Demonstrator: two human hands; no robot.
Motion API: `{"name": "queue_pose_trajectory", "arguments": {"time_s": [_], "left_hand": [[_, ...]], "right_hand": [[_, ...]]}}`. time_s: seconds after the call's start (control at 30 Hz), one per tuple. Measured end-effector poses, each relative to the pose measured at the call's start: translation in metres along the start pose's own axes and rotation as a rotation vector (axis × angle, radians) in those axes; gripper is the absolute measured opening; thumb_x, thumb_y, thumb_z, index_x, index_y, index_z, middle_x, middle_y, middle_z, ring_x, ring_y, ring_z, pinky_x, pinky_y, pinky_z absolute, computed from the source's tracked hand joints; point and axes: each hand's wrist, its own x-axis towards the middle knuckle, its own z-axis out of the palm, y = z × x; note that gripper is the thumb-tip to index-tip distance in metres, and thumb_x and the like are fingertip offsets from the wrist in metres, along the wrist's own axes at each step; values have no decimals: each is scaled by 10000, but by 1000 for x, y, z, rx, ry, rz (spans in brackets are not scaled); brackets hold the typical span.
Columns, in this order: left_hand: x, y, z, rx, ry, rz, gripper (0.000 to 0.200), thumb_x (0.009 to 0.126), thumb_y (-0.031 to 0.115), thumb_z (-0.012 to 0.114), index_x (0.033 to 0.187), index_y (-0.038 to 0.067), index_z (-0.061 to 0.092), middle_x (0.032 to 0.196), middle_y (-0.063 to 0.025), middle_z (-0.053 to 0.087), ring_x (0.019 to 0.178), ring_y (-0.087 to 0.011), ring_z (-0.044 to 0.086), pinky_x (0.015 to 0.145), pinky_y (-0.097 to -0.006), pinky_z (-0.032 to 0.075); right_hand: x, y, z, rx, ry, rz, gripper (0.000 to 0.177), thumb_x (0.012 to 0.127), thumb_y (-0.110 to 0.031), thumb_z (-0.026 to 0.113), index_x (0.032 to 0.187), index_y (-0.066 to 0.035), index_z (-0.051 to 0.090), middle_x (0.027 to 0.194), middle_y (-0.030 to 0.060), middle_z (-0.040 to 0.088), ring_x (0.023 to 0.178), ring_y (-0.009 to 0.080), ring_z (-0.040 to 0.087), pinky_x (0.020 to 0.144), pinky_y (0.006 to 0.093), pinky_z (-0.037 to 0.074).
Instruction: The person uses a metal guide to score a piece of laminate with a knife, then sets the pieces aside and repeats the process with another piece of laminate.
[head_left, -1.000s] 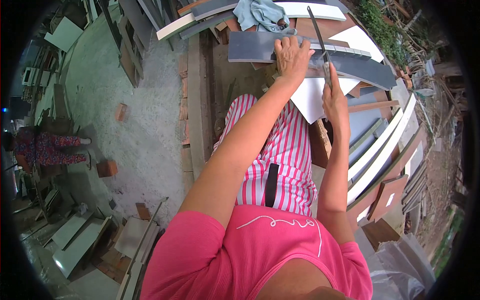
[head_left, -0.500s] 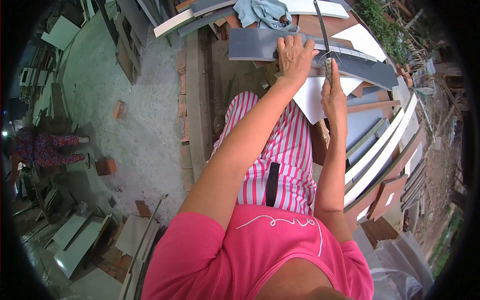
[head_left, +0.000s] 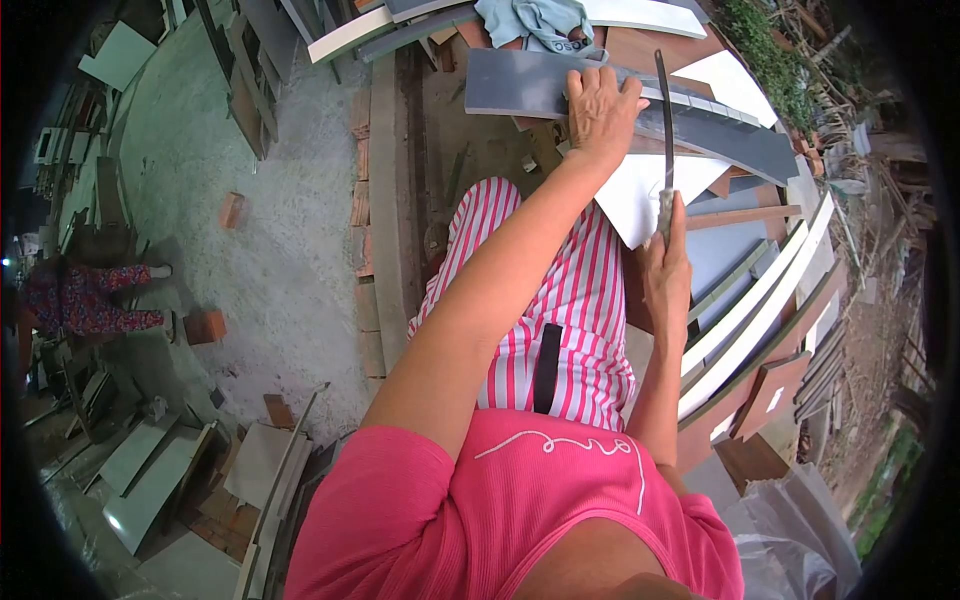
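A long grey board (head_left: 515, 82) lies across the pile at the top. My left hand (head_left: 603, 118) presses on it with bent fingers, near a pale strip (head_left: 700, 101) that runs along the board. The fingers of my right hand (head_left: 664, 262) are wrapped round the handle of a long thin saw-like blade (head_left: 668, 130). This blade points away from me and crosses the board just right of my left hand. A white sheet (head_left: 630, 190) sits below the board, between my two hands.
A blue-grey cloth (head_left: 535, 22) lies on the boards beyond. Curved white strips (head_left: 745, 330) and brown boards (head_left: 778, 392) are stacked at the right. Bricks (head_left: 362, 250) line a ledge left of my legs. Another person (head_left: 90, 297) is at the far left, near a loose brick (head_left: 205, 326).
My right hand has drawn back toward my body with the blade. My left hand stays on the board; both appear slightly further right in the view.
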Motion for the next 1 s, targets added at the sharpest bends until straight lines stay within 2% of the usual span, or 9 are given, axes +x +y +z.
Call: {"name": "queue_pose_trajectory", "arguments": {"time_s": [0.07, 0.23, 0.47, 0.57, 0.67, 0.8, 0.87, 0.9, 1.0], "left_hand": [[0, 0, -1, 0, -7, 1, 243, 779, 332, 718, 850, 110, 648, 801, -91, 540, 817, -262, 493, 803, -419, 325], [0, -2, 3, 6, 3, 14, 238, 786, 325, 714, 862, 108, 649, 806, -90, 538, 823, -262, 492, 803, -422, 324], [-1, 1, 1, 10, 6, -1, 245, 777, 328, 719, 875, 115, 650, 815, -87, 540, 830, -265, 492, 798, -423, 326], [0, 0, 1, 14, 2, -13, 249, 776, 335, 718, 879, 118, 652, 818, -86, 542, 834, -267, 492, 797, -423, 326], [-1, 1, 1, 13, -7, -20, 250, 776, 338, 717, 881, 120, 653, 819, -86, 543, 833, -267, 491, 795, -423, 324], [-1, 2, 0, 32, -16, -18, 250, 773, 334, 721, 879, 119, 652, 819, -88, 544, 825, -265, 487, 788, -422, 320], [-1, 1, 1, 26, -10, -12, 248, 772, 332, 722, 873, 118, 648, 818, -88, 540, 823, -264, 485, 785, -422, 319], [-1, 1, 2, 20, 1, -7, 247, 772, 330, 723, 867, 116, 644, 816, -88, 537, 821, -263, 483, 783, -422, 317], [-2, 0, 2, 17, -3, 5, 244, 773, 326, 723, 857, 113, 637, 813, -87, 529, 820, -262, 481, 780, -420, 316]], "right_hand": [[-14, 13, 5, -6, 46, -55, 573, 971, -141, 400, 1506, -238, 220, 964, 312, 644, 882, 468, 644, 748, 494, 461], [-17, 7, -3, 12, -5, 53, 558, 978, -156, 407, 1501, -241, 236, 978, 305, 647, 872, 468, 646, 725, 494, 457], [58, -15, 1, 72, 19, -86, 562, 970, -133, 402, 1497, -249, 247, 1073, 311, 624, 956, 466, 622, 781, 507, 446], [70, -24, -2, 74, -29, -23, 557, 972, -131, 399, 1496, -246, 247, 1108, 311, 612, 986, 462, 616, 809, 505, 446], [57, -15, 2, 106, 26, -110, 558, 973, -135, 403, 1496, -247, 245, 1096, 311, 615, 978, 454, 623, 806, 501, 449], [20, -2, -1, 50, 36, -85, 561, 973, -140, 409, 1498, -247, 243, 1032, 319, 628, 940, 456, 634, 782, 500, 457], [-2, 3, -4, 18, -33, 53, 560, 974, -143, 415, 1498, -244, 247, 976, 325, 633, 900, 467, 640, 762, 503, 463], [-9, 13, 0, 22, 12, -9, 567, 973, -144, 418, 1502, -244, 238, 949, 329, 635, 883, 475, 641, 763, 507, 467], [-18, 13, -3, 43, -10, 53, 571, 973, -153, 425, 1503, -247, 232, 992, 329, 628, 926, 471, 635, 774, 500, 469]]}}
